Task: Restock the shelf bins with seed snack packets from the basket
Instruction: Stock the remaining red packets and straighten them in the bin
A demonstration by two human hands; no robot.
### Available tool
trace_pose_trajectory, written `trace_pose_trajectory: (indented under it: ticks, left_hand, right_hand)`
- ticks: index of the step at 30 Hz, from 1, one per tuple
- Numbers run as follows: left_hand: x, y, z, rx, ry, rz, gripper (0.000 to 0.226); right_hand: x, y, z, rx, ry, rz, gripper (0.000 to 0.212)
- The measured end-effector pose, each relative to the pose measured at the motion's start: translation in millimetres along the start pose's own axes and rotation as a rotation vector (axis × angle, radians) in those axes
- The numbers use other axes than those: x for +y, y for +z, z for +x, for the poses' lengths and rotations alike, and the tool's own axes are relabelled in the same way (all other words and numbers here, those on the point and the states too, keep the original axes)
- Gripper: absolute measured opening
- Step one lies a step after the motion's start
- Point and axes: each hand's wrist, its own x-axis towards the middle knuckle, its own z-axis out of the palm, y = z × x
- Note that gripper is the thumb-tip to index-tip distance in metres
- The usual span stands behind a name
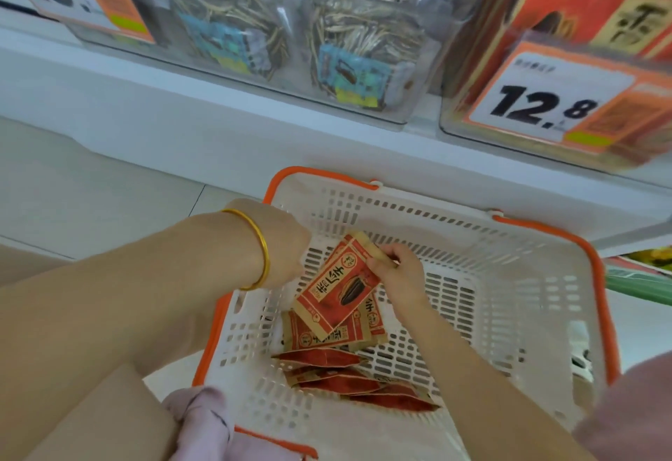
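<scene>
Pinching packet (338, 293), right hand (400, 275) (wrist bent).

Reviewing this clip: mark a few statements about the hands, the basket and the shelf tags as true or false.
1. The right hand pinches a red seed packet above the basket floor. True.
2. That packet is the only one in the basket. False: more packets lie on the floor beneath it.
3. The price tag on the right reads 15.8. False: that tag reads 12.8.
4. The left hand has a gold bangle at its wrist. True.

White shelf (152, 97) above pale tiled floor (91, 198).
</scene>
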Motion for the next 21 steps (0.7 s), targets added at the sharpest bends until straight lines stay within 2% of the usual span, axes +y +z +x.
trace_pose_trajectory:
  ticks: [3, 7, 9, 11, 14, 16, 21]
  left_hand:
    - [12.1, -10.5, 1.3, 0.040, 0.073, -0.055, 0.052]
    - [33.0, -23.2, 1.8, -0.021, 0.197, -0.383, 0.101]
    - [42.6, -24.9, 3.6, -0.043, 0.265, -0.545, 0.111]
    - [53.5, -24.5, 7.0, -0.021, 0.300, -0.688, 0.108]
    - [68.3, -27.0, 9.9, 0.092, 0.323, -0.871, 0.078]
    - [72.5, -31.7, 10.4, 0.184, 0.326, -0.954, 0.063]
    - [70.0, -40.5, 9.4, 0.401, 0.305, -0.998, 0.047]
  right_hand:
    - [-11.6, -40.9, -24.5, 0.050, -0.049, 0.172, 0.019]
    - [-25.2, -89.1, -56.4, 0.053, -0.094, 0.463, 0.012]
    - [-25.8, -107.3, -70.6, 0.021, -0.091, 0.657, 0.012]
    - [-23.0, -119.8, -80.4, 0.008, -0.070, 0.821, 0.009]
    - [-19.2, -132.2, -89.4, 0.039, -0.040, 0.930, 0.013]
    - [-18.5, -137.1, -90.3, 0.063, -0.032, 0.966, 0.018]
    - [-17.5, -144.3, -89.9, 0.018, 0.004, 0.903, 0.038]
